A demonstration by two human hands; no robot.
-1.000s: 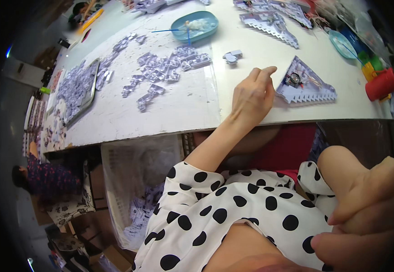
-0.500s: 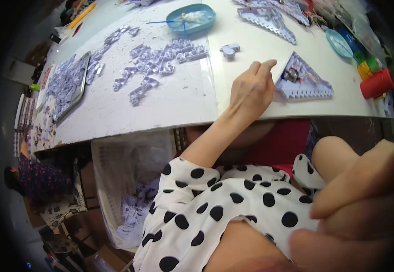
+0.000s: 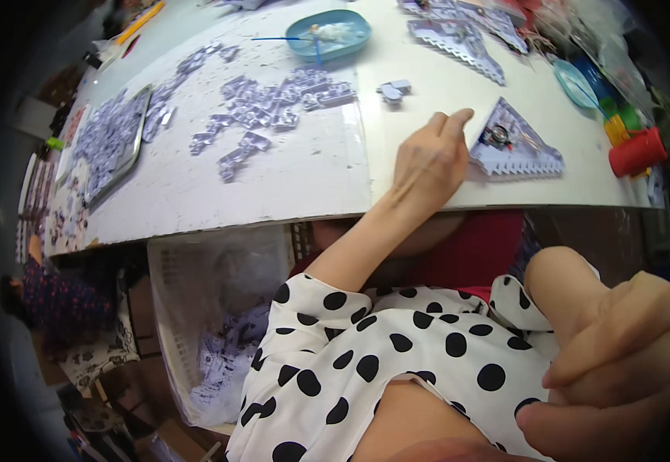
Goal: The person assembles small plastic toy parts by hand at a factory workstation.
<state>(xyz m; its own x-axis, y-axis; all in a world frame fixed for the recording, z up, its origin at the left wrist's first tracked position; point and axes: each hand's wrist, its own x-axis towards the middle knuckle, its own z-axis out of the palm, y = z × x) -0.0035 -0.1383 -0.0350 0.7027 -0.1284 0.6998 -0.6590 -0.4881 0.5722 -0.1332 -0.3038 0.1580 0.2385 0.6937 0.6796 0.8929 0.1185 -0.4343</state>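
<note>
My left hand (image 3: 431, 160) rests on the table, back of the hand up, beside the left edge of a pale lilac triangular plastic piece (image 3: 520, 150). Its fingers are loosely bent with two reaching forward and slightly apart; the thumb is hidden. A small round dark part with thin wires sits inside the triangle, and teeth run along its near edge. My right hand (image 3: 620, 362) is raised close to the camera at the lower right, fingers curled inward. Whatever it may hold is not visible. A small lilac part (image 3: 393, 91) lies beyond my left hand.
Small lilac parts (image 3: 273, 100) lie scattered at left, near a heaped metal tray (image 3: 136, 146). A blue dish (image 3: 327, 54) holds white stuff. More toothed triangles (image 3: 458, 46) lie behind. A red cup-like object (image 3: 637, 152) stands right. A lined crate (image 3: 169, 308) sits below the table edge.
My right hand has shifted slightly right and down, its fingers still curled. The left hand stays beside the triangular piece. The whole view has shifted a little.
</note>
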